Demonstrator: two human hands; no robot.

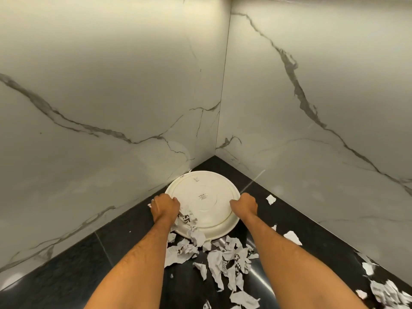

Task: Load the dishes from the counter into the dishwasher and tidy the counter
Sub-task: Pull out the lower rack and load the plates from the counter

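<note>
One plate [206, 204], upside down, sits in the counter [66, 275] corner against the marble wall [111, 85]. Left hand [165, 205] grips its rim at 9 o'clock; right hand [245, 205] grips at 3. Paper scraps [225, 262], too many to count, lie scattered from 5 to 7 o'clock.

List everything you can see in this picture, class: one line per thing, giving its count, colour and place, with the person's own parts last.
plate: one, cream-white, upside down, in the counter corner.
paper scraps: many, white with some black print, strewn near the plate and along the right edge.
counter: one, black, glossy, bottom of view.
walls: two, white marble with grey veins, meeting at the corner.
left hand: one, gripping the plate's left rim.
right hand: one, gripping the plate's right rim.
</note>
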